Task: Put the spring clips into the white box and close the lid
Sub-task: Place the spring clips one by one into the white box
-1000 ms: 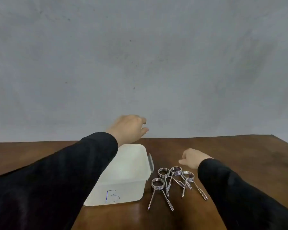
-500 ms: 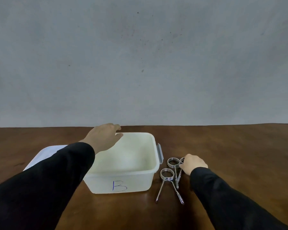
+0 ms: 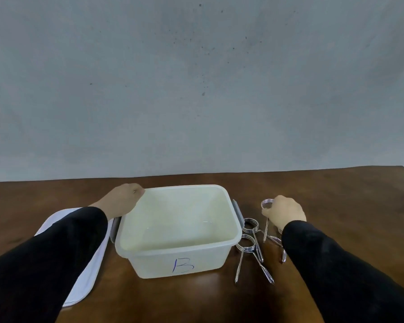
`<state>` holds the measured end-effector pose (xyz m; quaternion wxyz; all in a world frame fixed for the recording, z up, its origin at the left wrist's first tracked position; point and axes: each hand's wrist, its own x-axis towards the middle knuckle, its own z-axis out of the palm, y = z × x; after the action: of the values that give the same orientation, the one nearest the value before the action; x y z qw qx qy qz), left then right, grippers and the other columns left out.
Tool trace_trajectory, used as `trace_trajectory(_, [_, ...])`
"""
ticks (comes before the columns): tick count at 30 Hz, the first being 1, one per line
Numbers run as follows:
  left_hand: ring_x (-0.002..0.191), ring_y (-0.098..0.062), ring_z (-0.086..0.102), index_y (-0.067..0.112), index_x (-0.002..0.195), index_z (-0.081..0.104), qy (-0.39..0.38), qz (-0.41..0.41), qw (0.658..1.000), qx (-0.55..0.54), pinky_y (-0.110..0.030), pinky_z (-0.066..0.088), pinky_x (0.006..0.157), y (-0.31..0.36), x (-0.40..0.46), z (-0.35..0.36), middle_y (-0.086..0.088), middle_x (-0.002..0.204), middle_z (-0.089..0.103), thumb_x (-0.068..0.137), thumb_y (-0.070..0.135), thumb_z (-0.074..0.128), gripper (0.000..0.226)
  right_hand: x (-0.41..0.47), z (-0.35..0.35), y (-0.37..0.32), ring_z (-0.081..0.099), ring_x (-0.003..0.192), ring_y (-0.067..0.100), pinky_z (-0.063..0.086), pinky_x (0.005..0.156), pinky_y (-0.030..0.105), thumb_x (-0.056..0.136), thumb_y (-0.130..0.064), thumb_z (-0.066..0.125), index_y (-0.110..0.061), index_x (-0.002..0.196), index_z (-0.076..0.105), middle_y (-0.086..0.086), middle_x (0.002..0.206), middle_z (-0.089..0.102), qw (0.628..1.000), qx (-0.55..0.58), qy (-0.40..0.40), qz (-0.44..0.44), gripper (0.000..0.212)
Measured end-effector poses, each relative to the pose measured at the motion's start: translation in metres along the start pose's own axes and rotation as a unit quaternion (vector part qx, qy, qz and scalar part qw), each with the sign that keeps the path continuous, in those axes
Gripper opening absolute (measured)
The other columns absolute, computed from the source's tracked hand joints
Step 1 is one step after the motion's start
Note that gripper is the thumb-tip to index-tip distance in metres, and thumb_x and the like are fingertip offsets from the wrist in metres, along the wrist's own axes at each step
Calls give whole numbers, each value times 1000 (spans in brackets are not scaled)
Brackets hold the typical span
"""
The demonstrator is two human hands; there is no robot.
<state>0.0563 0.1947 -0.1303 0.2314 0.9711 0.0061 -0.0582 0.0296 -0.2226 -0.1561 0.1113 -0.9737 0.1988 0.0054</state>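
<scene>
- White box [image 3: 180, 259]: open at the top, nothing inside, free entry from above.
- Left rim of the box taken up by left hand [image 3: 121, 202], sleeve stretched over the lid [image 3: 84, 276] flat beside it.
- Right of the box: narrow strip crowded with spring clips [image 3: 250, 245], touching and crossing one another.
- One clip [image 3: 266, 203] raised in the grip of right hand [image 3: 286, 213], blocking that side from above.
- Bare tabletop [image 3: 359, 206] far right and behind the box.

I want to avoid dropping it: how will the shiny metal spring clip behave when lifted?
The shiny metal spring clip in the right hand looks stiff and probably light. Its smooth wire may slip, and its long legs could snag neighbouring clips.
</scene>
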Motion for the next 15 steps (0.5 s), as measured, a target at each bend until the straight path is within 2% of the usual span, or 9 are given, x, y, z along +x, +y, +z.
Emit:
trace_trajectory(1, [90,-22,59,3,126,65,8,3,1000,-25,-29,42,68,-3,2,1,-7,103,67,111,31,36,44,0,-11,-4,66,72,25,55,66,31,87,-45,65,-9,87,62,5,76,66,1000,11,19,-4,36])
trace_trajectory(2, [85,-21,57,1,121,66,13,2,999,-50,-28,39,64,-5,4,2,-6,96,65,110,31,37,43,0,-25,-10,66,71,27,52,63,30,86,-45,64,-9,82,63,6,72,65,999,20,40,-15,36])
trace_trajectory(4, [94,-21,58,4,124,64,6,0,994,-105,-29,40,73,-10,7,4,-5,106,65,110,32,39,40,-2,-58,-30,63,69,31,46,59,31,85,-42,62,-8,73,63,6,65,61,995,23,81,-52,37])
trace_trajectory(7, [113,-23,60,9,127,64,-22,-11,979,-204,-35,45,94,-18,6,9,-4,124,66,108,40,43,42,-19,-108,-81,67,77,33,53,68,35,84,-35,63,-5,83,71,13,78,70,988,69,92,-104,31])
trace_trajectory(9, [116,-26,63,12,122,66,-33,-25,961,-275,-39,47,99,-22,4,14,-6,122,69,106,45,46,42,-37,-127,-123,65,70,27,52,65,32,83,-32,63,-6,80,72,9,74,72,982,107,52,-148,28])
trace_trajectory(11, [115,-30,65,10,117,67,-37,-36,943,-328,-37,47,94,-26,4,18,-12,118,71,105,46,47,42,-60,-121,-168,59,58,23,47,59,29,83,-33,62,-2,75,69,5,64,68,978,87,-15,-191,33])
trace_trajectory(13, [107,-33,67,7,107,67,-37,-36,931,-361,-38,47,89,-29,4,21,-15,112,72,104,46,48,43,-78,-89,-206,59,52,20,47,56,26,81,-35,58,-5,67,67,5,62,70,971,41,-86,-222,34])
trace_trajectory(15, [93,-28,64,5,98,65,-34,-28,929,-367,-40,48,86,-30,3,20,-14,99,70,103,46,48,45,-87,-40,-234,61,48,19,49,53,24,78,-36,55,-9,59,63,6,64,75,961,9,-138,-240,33])
